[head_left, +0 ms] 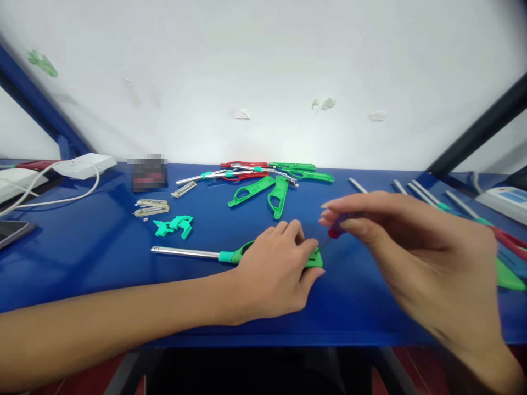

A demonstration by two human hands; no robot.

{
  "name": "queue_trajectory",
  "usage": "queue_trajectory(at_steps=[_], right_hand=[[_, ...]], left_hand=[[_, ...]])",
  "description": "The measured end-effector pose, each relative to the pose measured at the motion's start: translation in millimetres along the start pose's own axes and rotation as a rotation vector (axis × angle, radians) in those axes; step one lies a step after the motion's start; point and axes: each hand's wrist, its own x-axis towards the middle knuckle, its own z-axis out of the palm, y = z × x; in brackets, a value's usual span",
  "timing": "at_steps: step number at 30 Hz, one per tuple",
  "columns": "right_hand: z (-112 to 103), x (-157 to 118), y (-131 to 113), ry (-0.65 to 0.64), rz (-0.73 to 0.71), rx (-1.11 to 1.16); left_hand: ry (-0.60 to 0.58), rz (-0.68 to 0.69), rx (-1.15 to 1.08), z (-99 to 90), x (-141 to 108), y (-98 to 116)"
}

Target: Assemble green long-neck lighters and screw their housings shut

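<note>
My left hand [278, 269] presses the green lighter [315, 259] to the bench [346, 307], fingers curled over it | my right hand [415, 258] pinches a small screwdriver [335, 229], tip at the lighter, just right of my left

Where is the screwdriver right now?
In the head view, right of centre: the screwdriver is in the right hand, its tip at the green lighter's end.
</note>
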Motion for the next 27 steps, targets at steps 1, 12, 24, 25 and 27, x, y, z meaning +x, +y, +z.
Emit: queue_trajectory(at_steps=[1, 12, 24, 25, 27], right_hand=[[3.8, 0.4, 1.5, 0.051, 0.005, 0.005], [-21.6, 6.8, 16.1, 0.338, 0.226, -0.110], [-27.5, -0.8, 52.1, -0.302, 0.294, -0.194], [-24.1, -2.5, 42.2, -0.409, 0.271, -0.129], [-15.8, -5.2, 25.8, -0.386, 0.226, -0.110]], left_hand=[[-0.007, -0.004, -0.005, -0.7, 0.0, 0.3], [-0.058, 0.005, -0.023, -6.4, 2.2, -0.6], [-0.145, 0.051, -0.419, -50.7, 32.6, -29.8], [-0.148, 0.032, -0.410, -54.9, 32.9, -28.4], [-0.176, -0.012, -0.412, -63.0, 32.1, -23.2]])
